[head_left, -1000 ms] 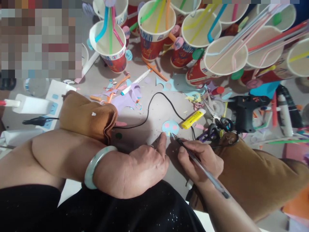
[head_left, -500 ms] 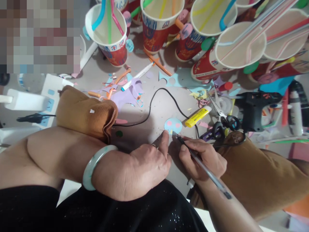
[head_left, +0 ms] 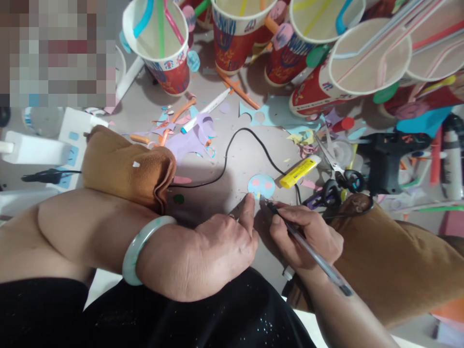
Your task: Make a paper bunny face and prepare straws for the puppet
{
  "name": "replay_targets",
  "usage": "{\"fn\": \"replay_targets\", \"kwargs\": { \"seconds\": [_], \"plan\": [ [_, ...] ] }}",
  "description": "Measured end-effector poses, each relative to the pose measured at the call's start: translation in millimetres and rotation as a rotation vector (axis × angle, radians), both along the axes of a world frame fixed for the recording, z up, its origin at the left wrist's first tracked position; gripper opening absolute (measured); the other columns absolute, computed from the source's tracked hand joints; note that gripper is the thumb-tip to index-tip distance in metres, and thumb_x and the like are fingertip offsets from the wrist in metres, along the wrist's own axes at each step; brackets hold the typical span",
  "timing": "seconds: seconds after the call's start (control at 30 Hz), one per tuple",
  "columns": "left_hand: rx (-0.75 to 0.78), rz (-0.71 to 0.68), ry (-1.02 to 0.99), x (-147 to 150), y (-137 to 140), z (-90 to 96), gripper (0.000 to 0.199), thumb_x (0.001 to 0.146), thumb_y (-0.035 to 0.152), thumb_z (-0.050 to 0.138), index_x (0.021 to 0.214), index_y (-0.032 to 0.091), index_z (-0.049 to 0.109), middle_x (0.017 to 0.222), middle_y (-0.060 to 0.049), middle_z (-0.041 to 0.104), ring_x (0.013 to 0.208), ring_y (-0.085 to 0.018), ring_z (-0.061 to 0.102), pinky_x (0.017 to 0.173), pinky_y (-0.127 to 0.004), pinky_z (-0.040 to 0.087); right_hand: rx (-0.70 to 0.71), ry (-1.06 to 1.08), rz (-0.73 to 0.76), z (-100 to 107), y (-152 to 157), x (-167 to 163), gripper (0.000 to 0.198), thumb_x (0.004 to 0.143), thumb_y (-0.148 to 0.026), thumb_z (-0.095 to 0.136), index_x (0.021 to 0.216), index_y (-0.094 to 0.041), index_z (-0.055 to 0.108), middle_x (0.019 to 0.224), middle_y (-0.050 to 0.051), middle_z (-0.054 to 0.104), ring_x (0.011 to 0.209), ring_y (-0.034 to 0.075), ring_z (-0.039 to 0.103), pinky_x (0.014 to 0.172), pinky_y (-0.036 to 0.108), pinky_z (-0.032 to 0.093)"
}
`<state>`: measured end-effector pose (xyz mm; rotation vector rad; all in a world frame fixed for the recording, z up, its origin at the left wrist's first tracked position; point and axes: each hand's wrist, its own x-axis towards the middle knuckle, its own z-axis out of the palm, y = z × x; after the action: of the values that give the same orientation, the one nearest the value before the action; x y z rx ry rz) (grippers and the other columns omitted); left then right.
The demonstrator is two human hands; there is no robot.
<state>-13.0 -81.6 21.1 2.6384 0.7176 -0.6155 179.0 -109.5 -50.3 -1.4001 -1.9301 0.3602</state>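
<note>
A small light-blue paper disc (head_left: 261, 185) with two pink spots and a bit of yellow lies flat on the table. My left hand (head_left: 221, 253) stretches its index finger to the disc's lower edge, the fingertip pressing there; its other fingers are curled under and partly hidden. In my right hand (head_left: 306, 237) is a clear-barrelled pen (head_left: 308, 251), pinched near its dark tip. The tip points at the disc's lower right edge; whether it touches is too small to tell. A yellow tube-shaped stick (head_left: 299, 172) lies just right of the disc.
Red paper cups (head_left: 166, 72) with straws line the far side. Paper scraps (head_left: 188, 140), a white marker (head_left: 206, 111) and a black cord (head_left: 232, 145) lie mid-table. Scissors (head_left: 337, 171) and a black glue gun (head_left: 391, 154) are at right, a power strip (head_left: 72, 150) at left. Brown cloth covers both forearms.
The view has shifted slightly, so the cups sit a little higher in the picture. Both hands keep nearly the same pose at the disc, the pen still in the right.
</note>
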Motion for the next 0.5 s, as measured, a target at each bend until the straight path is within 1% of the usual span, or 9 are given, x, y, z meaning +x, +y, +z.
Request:
{"fn": "replay_targets", "kwargs": {
  "seconds": [0.13,0.33,0.5],
  "plan": [
    [0.017,0.015,0.003,0.7,-0.4,1.2,0.043,0.099,0.014,0.051,0.138,0.005,0.067,0.155,-0.037,0.046,0.059,-0.017,0.074,0.047,-0.024,0.052,-0.01,0.002,-0.013,-2.3,-0.8,1.0,0.015,0.086,-0.014,0.075,0.093,-0.024,0.066,0.082,0.0,0.08,0.076,0.021,0.082,0.063,0.027,0.067],
    [0.001,0.0,0.034,1.3,0.3,1.6,0.045,0.099,0.015,0.053,0.141,0.005,0.065,0.154,-0.039,0.043,0.057,-0.016,0.074,0.045,-0.024,0.051,0.027,-0.046,-0.045,-2.4,-1.4,2.5,0.012,0.087,-0.017,0.073,0.093,-0.024,0.065,0.082,0.0,0.08,0.073,0.021,0.081,0.059,0.027,0.065],
    [-0.003,-0.015,0.034,1.4,1.8,2.6,0.048,0.099,0.013,0.05,0.145,0.005,0.062,0.155,-0.039,0.043,0.056,-0.017,0.074,0.045,-0.026,0.053,0.027,-0.023,-0.029,-2.0,0.1,1.2,0.014,0.086,-0.015,0.074,0.093,-0.024,0.066,0.084,0.0,0.08,0.074,0.019,0.081,0.061,0.026,0.064]
  ]
}}
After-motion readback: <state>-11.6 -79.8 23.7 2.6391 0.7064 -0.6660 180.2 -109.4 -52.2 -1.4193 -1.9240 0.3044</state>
